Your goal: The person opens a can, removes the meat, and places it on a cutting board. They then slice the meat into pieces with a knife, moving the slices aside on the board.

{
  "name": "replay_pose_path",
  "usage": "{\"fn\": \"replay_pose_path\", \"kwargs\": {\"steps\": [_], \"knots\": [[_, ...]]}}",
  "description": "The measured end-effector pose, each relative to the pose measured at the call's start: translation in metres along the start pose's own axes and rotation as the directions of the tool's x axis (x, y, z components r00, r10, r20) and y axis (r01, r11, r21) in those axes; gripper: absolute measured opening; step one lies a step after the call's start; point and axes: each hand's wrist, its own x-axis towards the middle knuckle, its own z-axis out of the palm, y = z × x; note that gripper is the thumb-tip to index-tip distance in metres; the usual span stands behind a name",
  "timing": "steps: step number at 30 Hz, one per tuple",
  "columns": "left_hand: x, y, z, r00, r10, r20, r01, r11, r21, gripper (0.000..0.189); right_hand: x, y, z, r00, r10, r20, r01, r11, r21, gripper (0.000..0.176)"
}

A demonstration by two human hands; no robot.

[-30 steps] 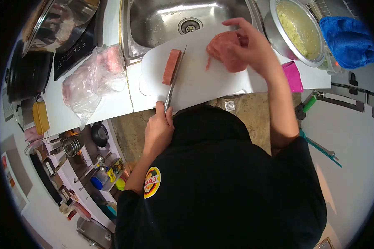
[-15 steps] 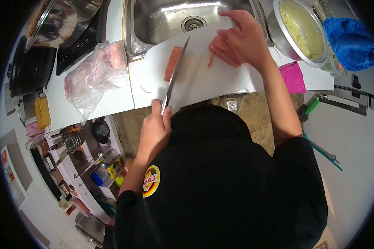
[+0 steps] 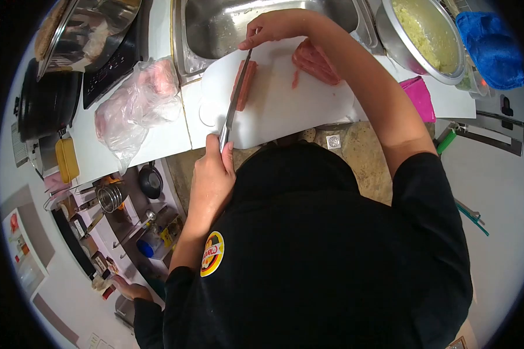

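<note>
My left hand (image 3: 211,177) is closed around the handle of a long knife (image 3: 234,107). The blade lies lengthwise over a pink strip of meat (image 3: 247,87) on a white cutting board (image 3: 273,119). At the far end of the blade, my right hand (image 3: 271,28) has its thumb and fingers bent together at the knife's tip. The exact contact there is partly hidden. Under my right forearm, a larger piece of pink meat (image 3: 317,64) rests on the board's right side, with a small scrap beside it.
A steel sink (image 3: 215,29) lies behind the board. Bagged meat (image 3: 137,104) sits left, near a black cooktop (image 3: 113,70). To the right stand a metal bowl of pale shredded food (image 3: 410,55), a pink cloth (image 3: 418,99) and a blue cloth (image 3: 492,49). Another person's hand (image 3: 128,289) shows lower left.
My right hand has moved left from the larger meat piece to the knife's tip. The knife has shifted slightly left and lies over the strip. Another person's hand has appeared at lower left.
</note>
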Motion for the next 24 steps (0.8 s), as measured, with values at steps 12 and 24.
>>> {"fn": "replay_pose_path", "kwargs": {"steps": [12, 24], "knots": [[0.002, 0.003, -0.001, 0.999, -0.044, 0.023, 0.044, 0.999, 0.005, 0.023, 0.026, 0.025, -0.006, 0.988, -0.143, 0.054, 0.152, 0.96, -0.233, 0.068], [0.003, 0.003, -0.001, 0.998, -0.051, 0.028, 0.051, 0.999, 0.008, 0.023, 0.021, 0.02, -0.008, 0.995, -0.063, 0.078, 0.073, 0.989, -0.129, 0.065]]}}
